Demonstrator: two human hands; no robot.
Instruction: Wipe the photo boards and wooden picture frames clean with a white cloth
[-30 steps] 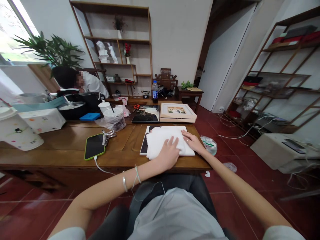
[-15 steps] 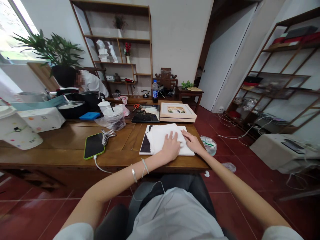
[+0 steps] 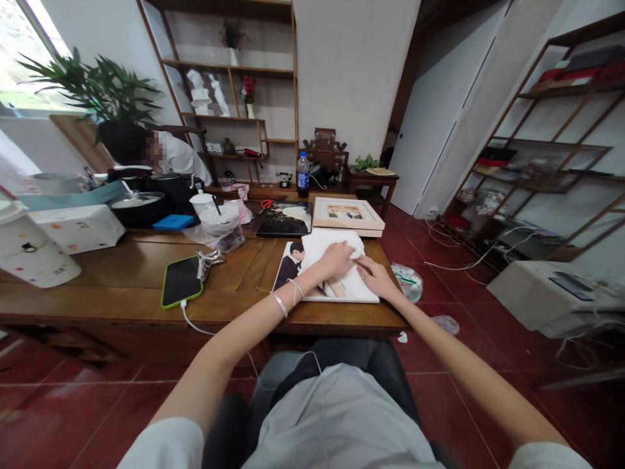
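The left hand (image 3: 336, 257) lay on a white cloth (image 3: 318, 243) just above the middle of the frame. Its fingers were curled close together over the bunched fabric, pressing it down on a large photo print (image 3: 289, 272) that lay flat at the near right end of the tabletop (image 3: 122, 273). The right hand (image 3: 377, 278) rested on the print's right edge, fingers stretched out side by side, their tips touching the cloth's rim; whether they pinched it could not be told.

The cloth sat over the print's upper right part. The lower left, with a figure in a dark suit, lay bare, so by the look of it part of the surface was yet to be gone over.

Behind the print lay a framed picture (image 3: 347, 215) and a dark album (image 3: 286, 220). A phone (image 3: 181, 281) on a cable lay to the left, and another person (image 3: 172, 156) bent over at the upper left.
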